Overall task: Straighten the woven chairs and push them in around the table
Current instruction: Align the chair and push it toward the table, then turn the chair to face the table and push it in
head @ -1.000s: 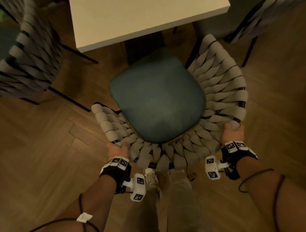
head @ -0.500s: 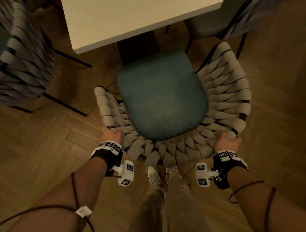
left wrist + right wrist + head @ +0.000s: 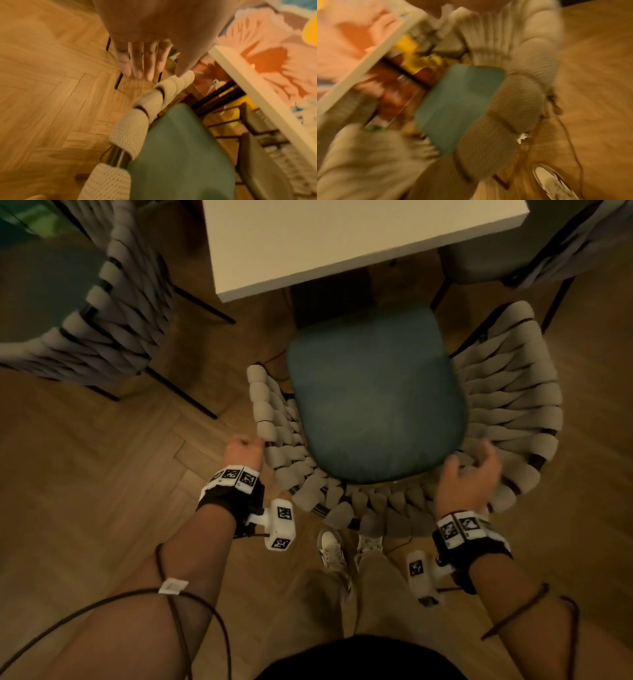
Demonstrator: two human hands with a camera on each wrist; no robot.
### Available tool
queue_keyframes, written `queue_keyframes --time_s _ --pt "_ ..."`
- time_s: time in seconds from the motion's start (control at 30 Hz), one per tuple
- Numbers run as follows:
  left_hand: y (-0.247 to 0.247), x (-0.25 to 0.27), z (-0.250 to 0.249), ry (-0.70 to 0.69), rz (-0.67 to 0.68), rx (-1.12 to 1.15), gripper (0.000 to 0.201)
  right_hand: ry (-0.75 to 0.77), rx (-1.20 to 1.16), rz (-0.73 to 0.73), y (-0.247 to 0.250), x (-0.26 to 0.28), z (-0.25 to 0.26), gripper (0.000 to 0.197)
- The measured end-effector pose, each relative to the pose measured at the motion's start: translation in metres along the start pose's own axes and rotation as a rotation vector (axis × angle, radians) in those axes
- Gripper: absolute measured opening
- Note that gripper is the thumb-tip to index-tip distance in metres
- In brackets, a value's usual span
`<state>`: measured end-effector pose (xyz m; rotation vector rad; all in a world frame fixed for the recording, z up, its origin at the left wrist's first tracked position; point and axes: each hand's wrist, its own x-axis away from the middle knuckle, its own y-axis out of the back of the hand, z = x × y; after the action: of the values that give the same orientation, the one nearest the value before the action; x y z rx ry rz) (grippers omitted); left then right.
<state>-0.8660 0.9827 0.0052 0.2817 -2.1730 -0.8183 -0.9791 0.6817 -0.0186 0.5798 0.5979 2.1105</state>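
Three woven chairs ring the pale square worktop (image 3: 342,237): the middle woven chair (image 3: 513,405), thick cream rope bands on a dark metal frame round a rounded teal cushion (image 3: 373,398), stands just short of its near edge. The left hand (image 3: 244,454) hovers beside that chair's left rim, fingers (image 3: 137,63) straight, holding nothing. The right hand (image 3: 469,477), blurred, seems loosely spread over the back rim.

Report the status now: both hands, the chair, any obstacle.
Left hand open beside woven chair rim; right hand open above it. Seat not under table. No obstacle seen.
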Motion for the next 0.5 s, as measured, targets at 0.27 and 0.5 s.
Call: queue_keyframes --time_s 0.27,0.5 --pt "0.081 -0.008 0.058 0.000 -0.067 0.273 0.022 0.124 0.150 1.149 -0.118 0.086 0.092 0.016" --pt "0.183 -0.086 0.122 0.139 -0.147 0.506 0.017 0.246 0.326 1.230 -0.197 0.113 0.151 0.016"
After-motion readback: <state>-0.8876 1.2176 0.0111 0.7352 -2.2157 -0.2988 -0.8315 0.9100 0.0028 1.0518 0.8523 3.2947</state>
